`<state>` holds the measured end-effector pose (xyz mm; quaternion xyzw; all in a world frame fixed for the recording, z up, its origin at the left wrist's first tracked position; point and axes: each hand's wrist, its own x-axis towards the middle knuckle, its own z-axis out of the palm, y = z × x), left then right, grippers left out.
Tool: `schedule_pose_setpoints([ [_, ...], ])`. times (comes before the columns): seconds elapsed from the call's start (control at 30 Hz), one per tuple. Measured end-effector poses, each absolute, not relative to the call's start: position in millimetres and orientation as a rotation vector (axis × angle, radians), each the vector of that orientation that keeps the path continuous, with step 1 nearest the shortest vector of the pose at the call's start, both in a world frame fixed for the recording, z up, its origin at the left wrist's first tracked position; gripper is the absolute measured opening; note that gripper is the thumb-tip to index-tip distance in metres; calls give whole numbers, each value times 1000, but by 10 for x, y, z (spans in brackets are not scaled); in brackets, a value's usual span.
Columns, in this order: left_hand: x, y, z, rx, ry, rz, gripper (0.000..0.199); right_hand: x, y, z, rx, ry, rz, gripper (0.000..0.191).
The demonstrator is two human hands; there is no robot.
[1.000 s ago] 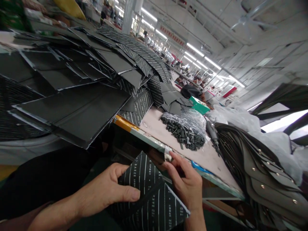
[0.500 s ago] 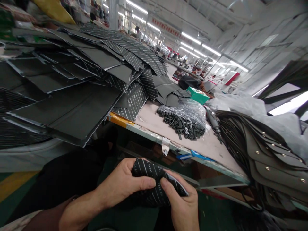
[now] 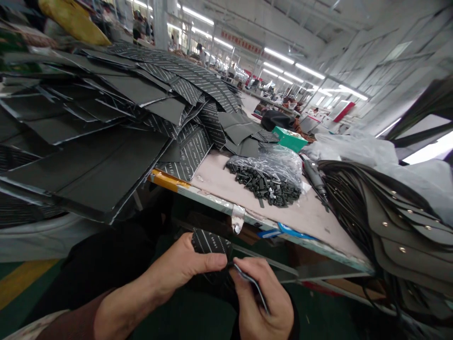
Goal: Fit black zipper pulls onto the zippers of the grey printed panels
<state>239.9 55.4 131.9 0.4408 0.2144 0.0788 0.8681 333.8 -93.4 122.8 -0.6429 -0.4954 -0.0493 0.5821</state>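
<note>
Just below the table's [image 3: 208, 199] front edge, the striped panel [image 3: 210, 243] has folded in much tighter than a moment ago, its pale edge now showing. The left hand [image 3: 180, 269] wraps it, thumb pressed across; the right hand [image 3: 264, 300] pinches that edge between fingers and thumb. Heaped panels [image 3: 106, 160], a bagged mass of dark parts [image 3: 264, 182] and studded panels [image 3: 399, 241] crowd the surface, with benches running down the hall [image 3: 276, 82].

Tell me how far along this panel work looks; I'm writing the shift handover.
Roughly, judging by the piles: looks done, the printed panels heaped on the table. In hand, one folded printed panel, held by the left hand and pinched at its edge by the right hand. Seemingly left, the studded dark panels stacked at right.
</note>
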Motion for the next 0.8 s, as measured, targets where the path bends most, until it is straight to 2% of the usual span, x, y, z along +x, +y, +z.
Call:
schedule_pose_setpoints([
  [0.1,2385,548,1319,934,437,176,32,3412,-924,1218,-1492,-1023,138,26],
  [0.23,2392,550,1356,842,489,207,31,3354,-884,1196,-1313,-831,354,3],
  [0.4,2438,601,1461,820,493,195,37,3317,-813,1215,-990,-228,724,18],
  [0.57,2501,613,1476,1003,422,159,39,3435,-764,1262,-1083,-333,856,33],
  [0.8,2557,655,1448,1021,330,137,33,3436,-635,1365,-1180,-227,867,37],
])
